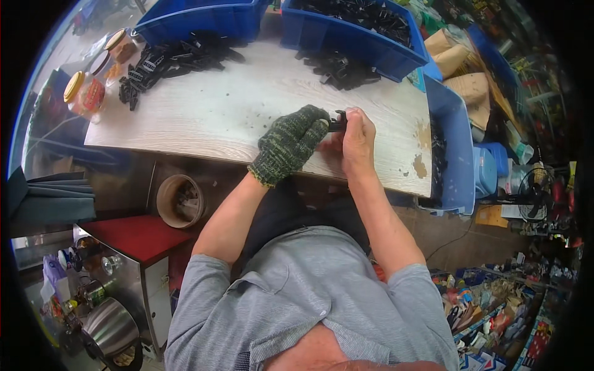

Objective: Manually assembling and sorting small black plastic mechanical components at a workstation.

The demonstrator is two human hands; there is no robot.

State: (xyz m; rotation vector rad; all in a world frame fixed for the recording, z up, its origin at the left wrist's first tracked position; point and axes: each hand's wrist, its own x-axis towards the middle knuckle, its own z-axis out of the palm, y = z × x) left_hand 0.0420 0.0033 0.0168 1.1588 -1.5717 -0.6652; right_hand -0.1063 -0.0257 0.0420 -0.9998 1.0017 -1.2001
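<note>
My left hand (pixel 291 142) wears a dark green knitted glove and is closed round one end of a small black plastic part (pixel 337 123). The bare fingers of my right hand (pixel 359 139) grip the other end of that part, thumb on top. Both hands are just above the near side of a pale wood-grain table (pixel 204 117). Much of the black part is hidden by my fingers, so its exact kind does not show. Beyond my hands lies a pile of similar black parts (pixel 340 69), and a larger pile (pixel 179 57) spreads at the far left.
Two blue bins (pixel 352 31) (pixel 198 21) stand at the table's far side. Another blue bin (pixel 456 148) sits off the right edge. Jars with yellow lids (pixel 75 85) are at the left. Below are a round bucket (pixel 164 201) and a red-topped cabinet (pixel 130 238).
</note>
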